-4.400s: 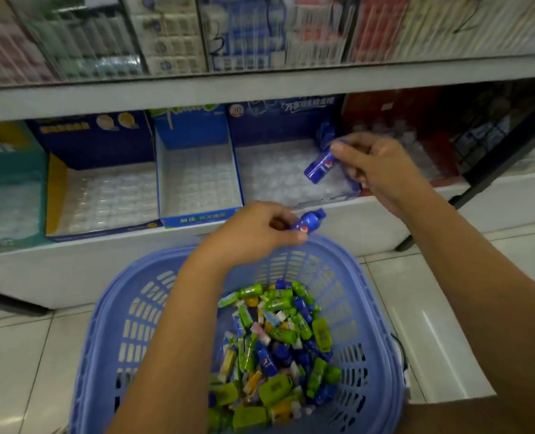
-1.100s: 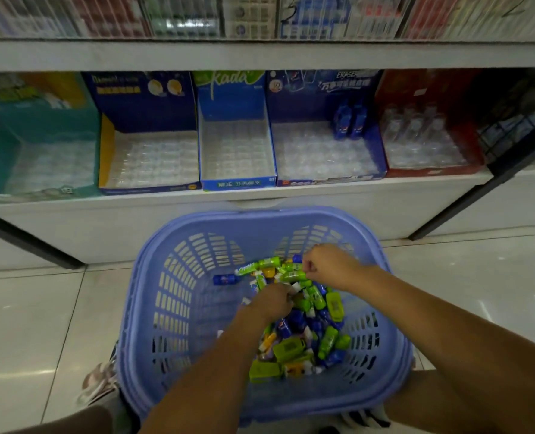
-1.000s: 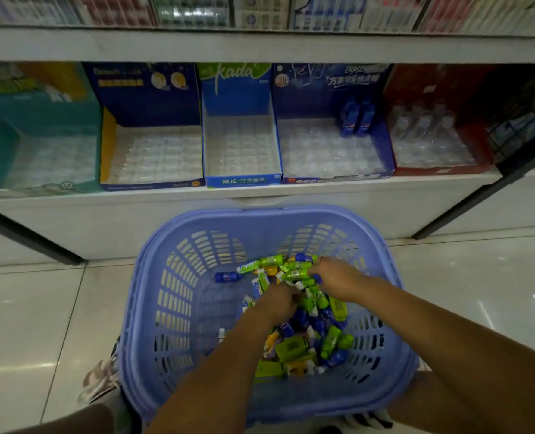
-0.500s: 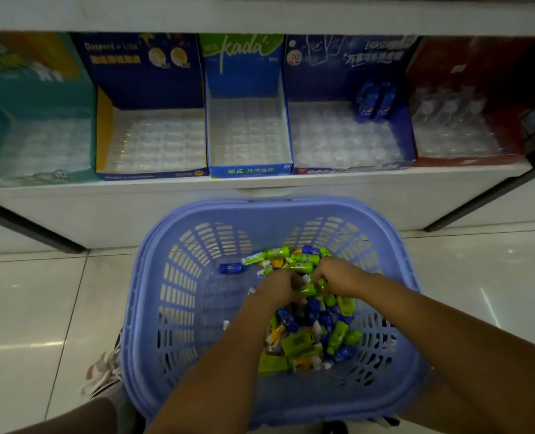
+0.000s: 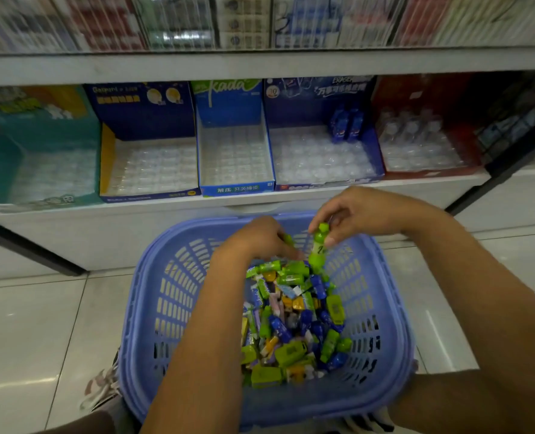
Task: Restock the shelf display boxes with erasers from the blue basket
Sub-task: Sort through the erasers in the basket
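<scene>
right hand (image 5: 363, 214) has just lifted a green eraser (image 5: 318, 249) pinched in its grip; left hand (image 5: 260, 238) beside it closes on another. basket (image 5: 153, 308) below, boxes (image 5: 235, 151) ahead: placing comes next.

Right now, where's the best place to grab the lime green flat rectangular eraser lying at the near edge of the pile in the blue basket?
Pinch the lime green flat rectangular eraser across its two long edges, coming straight down from above. It lies flat on top of the pile in the blue plastic basket, broad face up, with neighbours crowding its ends.
</scene>
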### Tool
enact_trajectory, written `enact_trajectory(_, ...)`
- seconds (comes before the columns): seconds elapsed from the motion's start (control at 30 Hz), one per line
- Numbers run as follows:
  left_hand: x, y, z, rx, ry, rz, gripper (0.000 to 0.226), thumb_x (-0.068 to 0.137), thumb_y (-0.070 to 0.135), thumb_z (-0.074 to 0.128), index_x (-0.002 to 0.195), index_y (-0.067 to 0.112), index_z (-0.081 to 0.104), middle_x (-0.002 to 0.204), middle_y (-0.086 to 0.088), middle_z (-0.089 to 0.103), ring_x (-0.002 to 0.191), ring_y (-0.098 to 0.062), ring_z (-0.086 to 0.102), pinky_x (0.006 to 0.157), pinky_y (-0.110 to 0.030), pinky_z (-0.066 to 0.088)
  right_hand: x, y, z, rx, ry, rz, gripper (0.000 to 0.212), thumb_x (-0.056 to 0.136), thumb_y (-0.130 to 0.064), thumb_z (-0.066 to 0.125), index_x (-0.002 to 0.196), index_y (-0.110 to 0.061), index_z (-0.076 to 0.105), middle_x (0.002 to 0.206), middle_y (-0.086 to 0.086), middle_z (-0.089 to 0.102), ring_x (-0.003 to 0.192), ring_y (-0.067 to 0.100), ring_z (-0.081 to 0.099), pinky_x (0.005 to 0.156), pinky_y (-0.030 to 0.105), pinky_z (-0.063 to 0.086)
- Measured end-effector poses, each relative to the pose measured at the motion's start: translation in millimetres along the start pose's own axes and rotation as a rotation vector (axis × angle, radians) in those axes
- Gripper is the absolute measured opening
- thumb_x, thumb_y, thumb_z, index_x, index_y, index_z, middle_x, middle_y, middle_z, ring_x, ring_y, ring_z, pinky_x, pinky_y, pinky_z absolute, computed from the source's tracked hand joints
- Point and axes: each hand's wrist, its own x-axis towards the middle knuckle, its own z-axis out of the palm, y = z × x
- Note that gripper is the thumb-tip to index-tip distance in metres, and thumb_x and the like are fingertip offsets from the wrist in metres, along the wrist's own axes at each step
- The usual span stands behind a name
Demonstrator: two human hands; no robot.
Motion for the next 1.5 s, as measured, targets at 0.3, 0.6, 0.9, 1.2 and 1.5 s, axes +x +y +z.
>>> enact_trajectory(0.3, -36.6, 38.2, -47.1, -0.348, 0.345, 0.276, 0.030, 0.079, 0.036, 0.072, 0.088, 0.007, 0.070, 0.085, -0.011, 0.070, 0.078, -0.023, 0.065, 0.077, -0.044, 0.053, 17.3, -22.7, -64.1, 0.143, 0.698, -0.131, 0.030, 0.072, -0.008, 0.079, 0.098, -0.017, 0.069, 0.091, 0.006, 0.071, 0.080, 0.005, 0.066, 0.079, 0.018, 0.053)
enact_trajectory(0.6, -18.4, 28.4, -46.2, -0.765, 0.558, 0.330, 0.004, 0.087, 0.021, 0.066, 0.084, 0.020, 0.068, 0.075, 0.013, 0.074, 0.076, -0.001, 0.069, 0.070, -0.013, 0.051, 125.1, -33.3, -88.6, -0.299, 0.703, 0.042, 0.030, 0.090, -0.016, 0.058, 0.117, -0.005, 0.063, 0.125, 0.013, 0.060, 0.118, 0.027, 0.052, 0.095, 0.025, 0.039)
enact_trajectory(0.9, -12.1, 23.7, -44.8, -1.065, 0.511, 0.301, 0.018, 0.100, 0.027, 0.043, 0.113, 0.029, 0.054, 0.090, -0.005, 0.066, 0.079, -0.016, 0.072, 0.062, -0.024, 0.057, 163.9, -32.2, -92.4, -0.423, 0.534, 0.023, 0.045, 0.090, -0.013, 0.058, 0.134, -0.014, 0.052, 0.142, 0.009, 0.047, 0.127, 0.027, 0.045, 0.100, 0.021, 0.033)
enact_trajectory(1.2, -12.3, 22.5, -44.9, -0.992, 0.507, 0.238, 0.026, 0.091, 0.014, 0.061, 0.116, 0.011, 0.056, 0.103, -0.011, 0.067, 0.072, -0.016, 0.071, 0.063, -0.022, 0.056, 166.5, -28.2, -90.1, -0.438, 0.573, 0.035, 0.036, 0.090, -0.013, 0.059, 0.126, -0.011, 0.060, 0.133, 0.011, 0.055, 0.122, 0.028, 0.050, 0.100, 0.023, 0.034)
enact_trajectory(1.5, -14.2, 25.4, -44.5, -0.905, 0.643, 0.266, 0.024, 0.088, 0.009, 0.065, 0.111, 0.011, 0.063, 0.097, -0.001, 0.069, 0.075, -0.010, 0.069, 0.071, -0.020, 0.057, 87.8, -37.9, -52.1, 0.152, 0.665, -0.132, 0.022, 0.094, -0.022, 0.055, 0.100, -0.007, 0.070, 0.099, 0.013, 0.071, 0.083, 0.018, 0.066, 0.072, 0.016, 0.048)
